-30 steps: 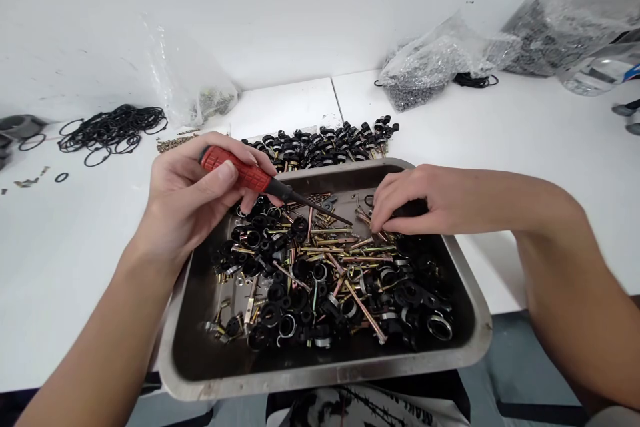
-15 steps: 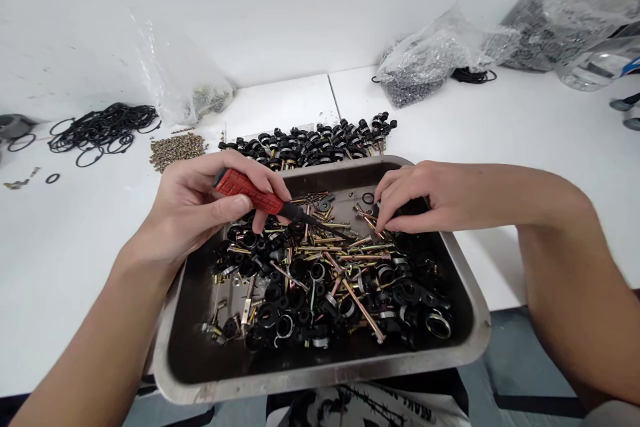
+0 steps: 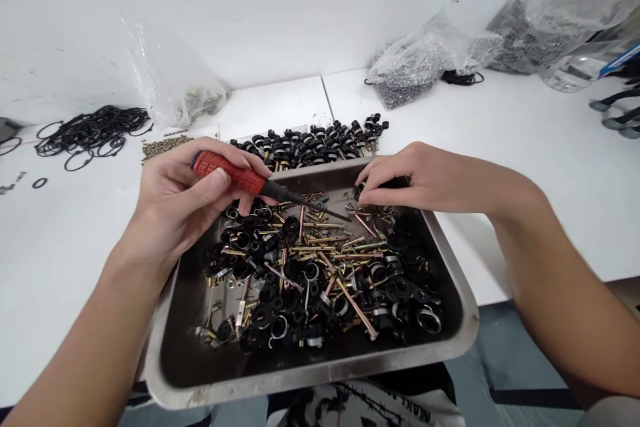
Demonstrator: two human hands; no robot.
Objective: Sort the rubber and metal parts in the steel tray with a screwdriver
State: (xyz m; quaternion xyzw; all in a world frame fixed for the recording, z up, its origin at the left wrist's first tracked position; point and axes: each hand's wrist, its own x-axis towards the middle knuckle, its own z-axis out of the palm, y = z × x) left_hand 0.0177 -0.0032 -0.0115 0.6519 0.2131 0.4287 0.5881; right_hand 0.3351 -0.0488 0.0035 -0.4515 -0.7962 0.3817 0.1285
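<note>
My left hand (image 3: 195,193) is closed around the red grip of a screwdriver (image 3: 230,173). Its dark shaft slants down to the right over the tray, with the tip above loose pins. On the far right side of the metal tray (image 3: 320,373), my right hand (image 3: 395,180) reaches down with fingers bent. Thumb and fingertips close on a small black ring (image 3: 358,190), mostly hidden by them. Brass-coloured pins (image 3: 357,307), springs and black plastic parts with metal rings (image 3: 300,333) fill the tray.
Behind the tray lies a row of black assembled parts (image 3: 310,143). Black cords (image 3: 95,133), small brass pieces (image 3: 165,145) and a clear bag (image 3: 200,97) are at left. Bags of grey parts (image 3: 405,80) and a plastic bottle (image 3: 570,73) stand at back right.
My right hand has moved left and away from me, from the pins to the black ring. The screwdriver stays in my left hand. The whole view has shifted slightly.
</note>
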